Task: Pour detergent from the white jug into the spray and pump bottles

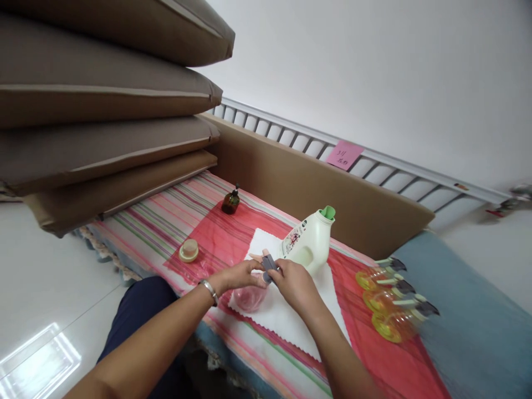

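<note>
A clear pink spray bottle [248, 299] rests on the white cloth [303, 316] in front of me. My left hand [243, 275] is closed around its neck, and a silver bracelet circles that wrist. My right hand [296, 284] grips the grey spray head [270, 263] at the top of the bottle. A light pink piece, probably the trigger, pokes out beside the head. Just behind my hands stands a large pale green jug [311, 238] with a green spout and a printed label. Fingers hide the join between the head and the bottle.
To the right stand several yellow spray bottles [386, 327]. A dark pump bottle [230, 202] stands at the back left, and a cream cap [189, 249] lies nearer. Red sheeting [211, 233] covers part of the striped cloth. Stacked brown cushions [124, 105] rise at left.
</note>
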`<state>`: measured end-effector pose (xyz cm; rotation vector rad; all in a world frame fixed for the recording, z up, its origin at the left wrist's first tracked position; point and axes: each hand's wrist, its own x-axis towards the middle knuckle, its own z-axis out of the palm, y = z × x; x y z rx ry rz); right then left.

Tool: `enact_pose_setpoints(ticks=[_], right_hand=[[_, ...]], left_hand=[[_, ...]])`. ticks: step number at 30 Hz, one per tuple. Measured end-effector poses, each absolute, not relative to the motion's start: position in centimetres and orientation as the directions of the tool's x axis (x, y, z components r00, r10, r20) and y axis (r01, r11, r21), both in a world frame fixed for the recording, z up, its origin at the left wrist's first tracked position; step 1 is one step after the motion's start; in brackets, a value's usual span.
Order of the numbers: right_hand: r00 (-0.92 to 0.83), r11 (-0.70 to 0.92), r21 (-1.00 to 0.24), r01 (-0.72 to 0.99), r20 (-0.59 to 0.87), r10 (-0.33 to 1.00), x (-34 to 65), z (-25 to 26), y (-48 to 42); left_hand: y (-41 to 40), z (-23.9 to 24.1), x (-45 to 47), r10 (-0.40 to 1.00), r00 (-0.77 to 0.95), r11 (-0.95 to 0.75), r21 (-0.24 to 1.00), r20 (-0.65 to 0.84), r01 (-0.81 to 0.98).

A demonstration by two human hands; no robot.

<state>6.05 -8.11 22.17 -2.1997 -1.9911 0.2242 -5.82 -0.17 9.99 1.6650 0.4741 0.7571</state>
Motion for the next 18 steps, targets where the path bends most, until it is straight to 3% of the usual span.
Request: enact_pose_setpoints(ticks=[5,11,16,18], right_hand=[[0.103,-0.101,-0.216,0.971,-0.005,0.995,6.0,22.1,-8.1],[0.114,-0.115,-0.196,0.974,-0.018,0.993,5.6,22.3,-8.2],[0.115,-0.115,-0.199,0.973,-0.009,0.993,5.9,22.1,-8.1],[0.116,-0.115,-0.202,0.973,-0.011,0.993,6.0,22.0,-8.1]], left_hand=[[-1.1,9.5,-5.1,0.764,0.613,-0.213,0.976,0.201,-0.053],[0.0,10.6,-5.8,0.63,0.757,-0.192,0.979,0.173,-0.065],[-1.9,10.6,-4.6,0.768,0.601,-0.205,0.974,0.222,-0.099],[-1.8,10.4,-4.6,0.761,0.614,-0.189,0.977,0.21,-0.101]])
